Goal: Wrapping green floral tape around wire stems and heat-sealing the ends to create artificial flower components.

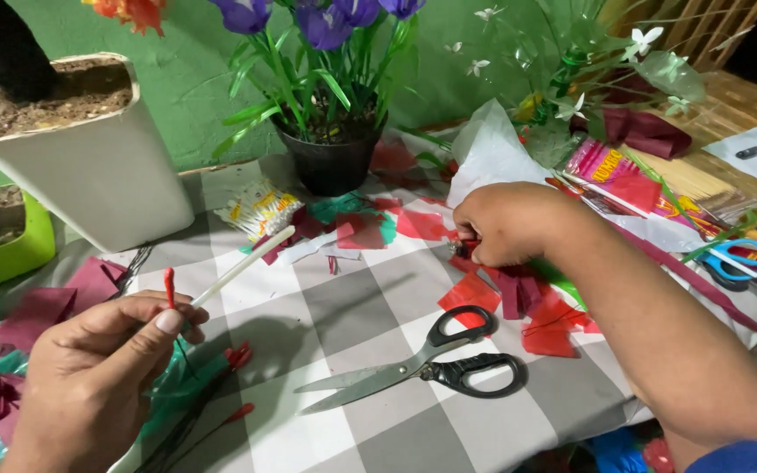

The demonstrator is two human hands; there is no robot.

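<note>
— On the near left of the checked cloth (352, 307), what do we have in our left hand (89, 377)?

— We pinch a thin white stick (243, 264) between thumb and forefinger. It runs up and to the right, out past the fingertips, and its far end stops just short of a packet of cotton swabs (258, 208). Beside the thumb, 1 small red-tipped stamen (169, 285) stands upright in the same pinch.

— And our right hand (505, 223)?

— It lies further off, right of centre, fingers curled shut and pressed down among red paper scraps (470, 293). Something small and dark shows at the fingertips, but we cannot tell what it is.

— What lies between the 2 hands?

— Black-handled scissors (422, 363), blades slightly apart, flat on the cloth, nearer the right forearm and touching neither hand.

— And around us?

— At far left stands a white planter (89, 175) of soil, at far centre a black pot (330, 162) of purple flowers. Blue-handled scissors (738, 261) lie at the right edge, and more red-tipped stems (221, 394) lie just right of our left hand.
</note>
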